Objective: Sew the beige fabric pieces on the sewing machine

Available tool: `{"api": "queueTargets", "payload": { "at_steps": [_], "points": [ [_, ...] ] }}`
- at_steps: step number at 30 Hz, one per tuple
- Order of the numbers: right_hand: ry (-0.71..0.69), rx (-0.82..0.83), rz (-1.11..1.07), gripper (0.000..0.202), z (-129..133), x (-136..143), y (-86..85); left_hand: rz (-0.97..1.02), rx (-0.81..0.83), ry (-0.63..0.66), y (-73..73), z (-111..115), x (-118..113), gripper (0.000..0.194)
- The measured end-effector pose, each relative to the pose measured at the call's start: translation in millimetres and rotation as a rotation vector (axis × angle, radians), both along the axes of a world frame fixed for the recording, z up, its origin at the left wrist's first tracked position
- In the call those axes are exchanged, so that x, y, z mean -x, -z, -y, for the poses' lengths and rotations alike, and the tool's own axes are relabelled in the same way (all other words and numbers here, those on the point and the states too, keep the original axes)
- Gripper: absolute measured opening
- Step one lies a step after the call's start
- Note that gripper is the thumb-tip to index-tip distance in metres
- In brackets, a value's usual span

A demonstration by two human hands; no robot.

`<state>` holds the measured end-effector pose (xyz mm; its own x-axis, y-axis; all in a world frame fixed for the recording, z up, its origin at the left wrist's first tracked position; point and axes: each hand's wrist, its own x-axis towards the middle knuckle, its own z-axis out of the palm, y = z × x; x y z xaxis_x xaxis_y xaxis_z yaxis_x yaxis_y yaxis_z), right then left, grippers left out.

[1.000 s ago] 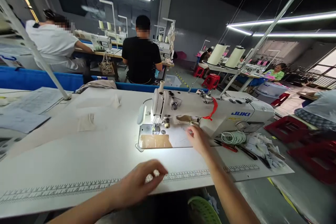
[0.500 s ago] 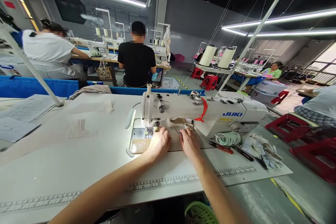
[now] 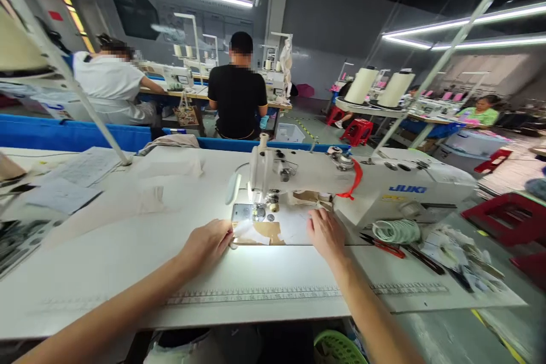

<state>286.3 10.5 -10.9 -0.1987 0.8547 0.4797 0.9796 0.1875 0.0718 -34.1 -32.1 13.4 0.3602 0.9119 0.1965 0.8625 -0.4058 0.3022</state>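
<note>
Head view: centre-frame, left hand point(image 3: 209, 242) pinches cloth point(image 3: 252, 234), apparently positioning it; right hand point(image 3: 326, 233), hold unclear; next calls for careful alignment.

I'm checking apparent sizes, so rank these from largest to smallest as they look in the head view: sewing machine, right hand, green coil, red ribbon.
1. Sewing machine
2. Right hand
3. Green coil
4. Red ribbon

left hand point(image 3: 210, 240) shifted leftward, farther from right hand point(image 3: 326, 233), white fabric point(image 3: 251, 232) newly visible between them
</note>
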Motion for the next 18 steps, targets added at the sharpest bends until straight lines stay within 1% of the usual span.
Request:
{"api": "queueTargets", "payload": {
  "at_steps": [3,5,7,8,10,13,14,16,17,18],
  "points": [
    [-0.073,-0.101,0.033,0.01,-6,-8,3.7,-0.051,0.076,-0.11,-5.7,3,24,0.014],
    [-0.118,-0.17,0.025,0.014,-10,-14,7.2,-0.024,0.123,-0.165,-7.6,1,40,0.008],
    [-0.138,-0.227,-0.003,0.017,-14,-19,9.9,0.052,0.155,-0.177,-9.9,-2,61,0.019],
    [-0.142,-0.248,-0.017,0.018,-16,-22,10.6,0.094,0.145,-0.173,-11.6,-5,73,0.023],
    [-0.151,-0.277,-0.04,0.019,-18,-24,10.2,0.148,0.071,-0.184,-15.8,-14,100,0.024],
    [-0.208,-0.3,-0.083,0.02,-16,-19,4.4,0.144,-0.043,-0.225,-19.6,-30,138,0.023],
    [-0.251,-0.293,-0.124,0.02,-13,-13,1.2,0.137,-0.042,-0.226,-19.2,-35,147,0.02],
    [-0.354,-0.203,-0.252,0.019,1,6,-6.2,0.137,-0.006,-0.209,-16.0,-42,159,0.016],
    [-0.4,-0.117,-0.326,0.018,11,20,-9.8,0.141,0.01,-0.201,-13.9,-44,162,0.015],
    [-0.437,0.005,-0.381,0.018,23,35,-12.9,0.146,0.02,-0.196,-11.9,-45,163,0.015]
  ]
}}
